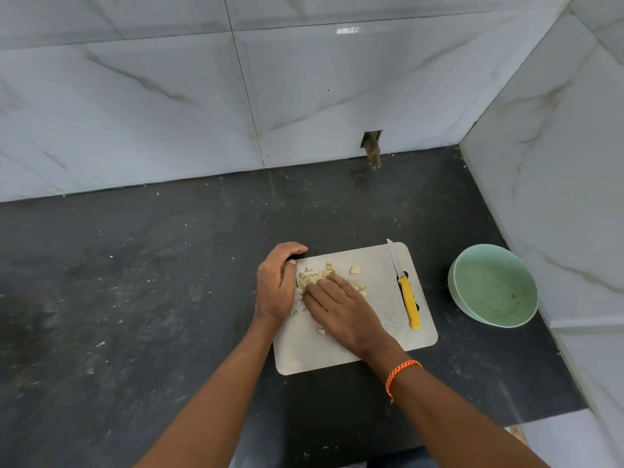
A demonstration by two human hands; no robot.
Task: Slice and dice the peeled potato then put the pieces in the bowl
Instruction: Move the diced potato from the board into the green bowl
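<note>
Beside the pale, matt, knife-scuffed plastic chopping board (368, 346) sits a smooth, pale green, satin-finished bowl (493, 286). On the board, a glossy yellow plastic-handled knife (405, 289) with a metal blade. Under it, a dark, dusty stone tabletop (152, 282); behind, glossy marble-look wall tiles (135, 96).

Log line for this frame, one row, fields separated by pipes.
phase: gathering dice | left hand + right hand: cupped around potato pieces on cutting board | knife: laid on board | bowl: empty

The right hand (341, 309) covers part of the potato pieces (315, 276); both forearms are cut off by the bottom edge.
</note>
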